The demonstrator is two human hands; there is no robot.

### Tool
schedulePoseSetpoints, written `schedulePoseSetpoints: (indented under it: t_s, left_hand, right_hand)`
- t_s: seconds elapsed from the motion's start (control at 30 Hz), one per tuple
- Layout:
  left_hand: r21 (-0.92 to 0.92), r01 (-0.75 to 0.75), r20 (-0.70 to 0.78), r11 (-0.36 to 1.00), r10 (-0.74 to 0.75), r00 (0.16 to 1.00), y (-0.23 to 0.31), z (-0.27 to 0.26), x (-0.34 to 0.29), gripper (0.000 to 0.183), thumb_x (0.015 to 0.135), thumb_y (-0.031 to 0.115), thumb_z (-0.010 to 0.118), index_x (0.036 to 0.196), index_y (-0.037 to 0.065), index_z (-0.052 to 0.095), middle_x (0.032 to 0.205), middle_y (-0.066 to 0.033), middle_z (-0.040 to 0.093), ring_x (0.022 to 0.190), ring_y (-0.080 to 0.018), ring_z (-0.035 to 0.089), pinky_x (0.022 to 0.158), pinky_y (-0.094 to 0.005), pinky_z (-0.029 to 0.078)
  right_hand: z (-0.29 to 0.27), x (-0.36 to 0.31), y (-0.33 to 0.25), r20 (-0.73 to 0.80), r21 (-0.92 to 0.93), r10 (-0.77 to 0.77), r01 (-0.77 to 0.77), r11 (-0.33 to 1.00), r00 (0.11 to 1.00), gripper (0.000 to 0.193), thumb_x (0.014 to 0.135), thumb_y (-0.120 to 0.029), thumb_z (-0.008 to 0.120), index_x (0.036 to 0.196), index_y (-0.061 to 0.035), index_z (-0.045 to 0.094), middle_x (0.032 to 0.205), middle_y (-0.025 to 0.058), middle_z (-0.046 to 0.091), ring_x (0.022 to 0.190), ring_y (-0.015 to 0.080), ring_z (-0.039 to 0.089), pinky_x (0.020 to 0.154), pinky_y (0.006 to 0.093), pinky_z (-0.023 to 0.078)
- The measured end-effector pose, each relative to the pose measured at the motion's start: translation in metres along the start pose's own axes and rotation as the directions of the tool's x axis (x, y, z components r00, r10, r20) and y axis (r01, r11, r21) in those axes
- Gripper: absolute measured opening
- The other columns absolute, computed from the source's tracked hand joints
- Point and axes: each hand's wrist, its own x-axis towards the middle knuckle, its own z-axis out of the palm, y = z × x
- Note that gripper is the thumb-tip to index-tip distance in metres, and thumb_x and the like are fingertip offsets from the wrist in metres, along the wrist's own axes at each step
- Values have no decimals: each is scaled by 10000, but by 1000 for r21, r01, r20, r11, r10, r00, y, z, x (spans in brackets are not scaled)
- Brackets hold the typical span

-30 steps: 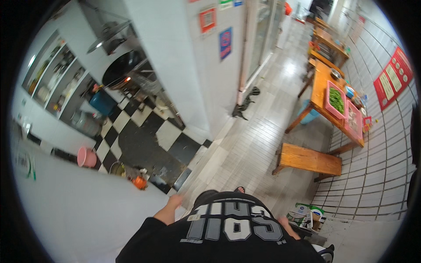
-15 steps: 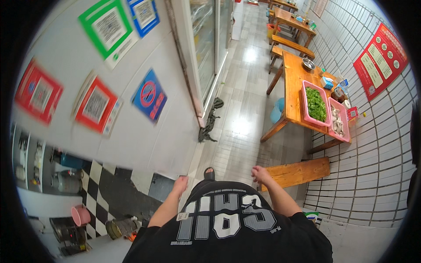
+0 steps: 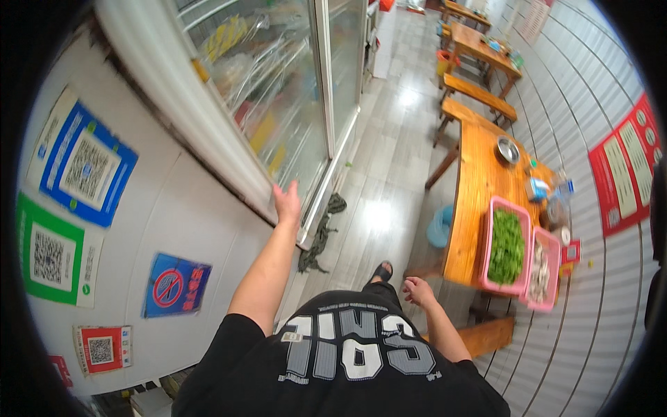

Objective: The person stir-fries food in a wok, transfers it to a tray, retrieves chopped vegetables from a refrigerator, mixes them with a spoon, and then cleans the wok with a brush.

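Note:
My left hand (image 3: pixel 287 203) reaches forward beside the lower edge of a glass-door fridge (image 3: pixel 264 90), fingers apart and nothing in them. Whether the fingertips touch the fridge's white frame I cannot tell. My right hand (image 3: pixel 419 290) hangs at my right side, its fingers loosely curled in, holding nothing that shows. It is near the corner of a wooden table (image 3: pixel 469 201). On that table stand a pink basket of green leafy vegetables (image 3: pixel 506 247) and a smaller pink basket of pale pieces (image 3: pixel 540 271), perhaps mushrooms. Behind the fridge glass sit plastic-wrapped goods, hard to make out.
A dark crumpled cloth (image 3: pixel 318 243) lies on the floor by the fridge's base. A wooden bench (image 3: pixel 490 337) stands at my right, and a light-blue bin (image 3: pixel 439 226) is under the table. A metal bowl (image 3: pixel 508 150) rests on the tabletop. More tables (image 3: pixel 479 45) line the right wall.
I have stepped forward, bringing the fridge and table nearer. My left hand has risen from my side toward the fridge and its fingers have spread. The right hand stays low at my side.

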Motion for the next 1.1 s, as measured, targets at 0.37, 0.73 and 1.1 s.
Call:
schedulePoseSetpoints:
  t_s: [0.37, 0.73, 1.1]
  left_hand:
    - [-327, 43, -456, 944, -197, 868, 33, 75, 59, 671, 902, 305, 573, 1364, -110, 318, 1410, -222, 391, 1273, -300, 417, 1046, -364, 336]
    - [-232, 20, -604, 972, -160, 781, 36, 73, 15, 565, 921, 208, 539, 1363, -57, 309, 1342, -182, 453, 1215, -253, 449, 1014, -341, 341]
    - [-425, -50, -630, 904, -256, 733, 45, 68, 18, 564, 835, 36, 517, 1381, -16, 385, 1262, -72, 519, 959, -123, 525, 825, -257, 415]
  right_hand:
    - [-135, 146, -134, 94, -43, -216, 221, 974, 972, 381, 940, -246, 523, 1241, -15, 544, 911, 111, 660, 614, 187, 605, 536, 309, 493]
    - [-155, 178, -101, 198, -233, -49, 96, 968, 979, 399, 940, -276, 530, 1263, -41, 515, 859, 97, 652, 579, 183, 603, 485, 306, 477]
    - [-153, 207, -236, 259, -235, -84, 148, 961, 962, 390, 943, -262, 509, 1229, 2, 545, 882, 102, 654, 572, 183, 595, 549, 289, 505]
